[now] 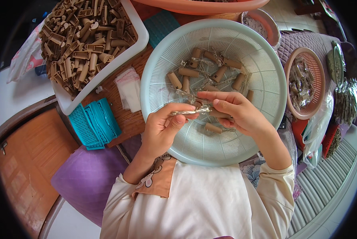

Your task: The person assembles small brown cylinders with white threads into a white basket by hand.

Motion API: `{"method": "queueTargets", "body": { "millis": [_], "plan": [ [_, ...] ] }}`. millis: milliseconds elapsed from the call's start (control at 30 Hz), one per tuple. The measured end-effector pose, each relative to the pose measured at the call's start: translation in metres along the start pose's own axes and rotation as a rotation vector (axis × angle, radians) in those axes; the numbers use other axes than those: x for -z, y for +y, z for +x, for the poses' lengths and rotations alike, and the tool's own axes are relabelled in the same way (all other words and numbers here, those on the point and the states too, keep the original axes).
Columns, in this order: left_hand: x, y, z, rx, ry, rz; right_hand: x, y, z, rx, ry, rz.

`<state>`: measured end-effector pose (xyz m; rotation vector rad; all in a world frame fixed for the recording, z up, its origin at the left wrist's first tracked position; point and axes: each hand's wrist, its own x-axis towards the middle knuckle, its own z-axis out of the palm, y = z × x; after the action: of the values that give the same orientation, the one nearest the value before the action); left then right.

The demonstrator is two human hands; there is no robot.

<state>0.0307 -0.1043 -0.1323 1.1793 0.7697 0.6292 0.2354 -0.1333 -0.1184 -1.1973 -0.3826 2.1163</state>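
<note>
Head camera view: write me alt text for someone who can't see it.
The left hand pinches a shiny wire bundle, the right hand a brown cylinder, over a pale green mesh basket of similar cylinders. At upper left, a white bin is heaped with brown parts; below it are teal baskets. A pink basket of shiny bundles sits at right.

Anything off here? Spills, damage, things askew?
No damage evident. Turquoise baskets sit askew at the edge of the wooden table, seemingly overhanging; a small pale piece lies loose beside the white bin.
</note>
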Motion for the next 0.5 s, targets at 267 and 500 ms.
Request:
{"method": "queueTargets", "body": {
  "millis": [267, 500],
  "plan": [
    [0.001, 0.004, 0.004, 0.043, 0.046, -0.253, 0.001, 0.002, -0.001, 0.047, 0.066, -0.303],
    [0.003, 0.010, -0.004, 0.039, -0.166, -0.328, 0.013, -0.002, -0.003, 0.077, 0.218, -0.439]
  ]
}}
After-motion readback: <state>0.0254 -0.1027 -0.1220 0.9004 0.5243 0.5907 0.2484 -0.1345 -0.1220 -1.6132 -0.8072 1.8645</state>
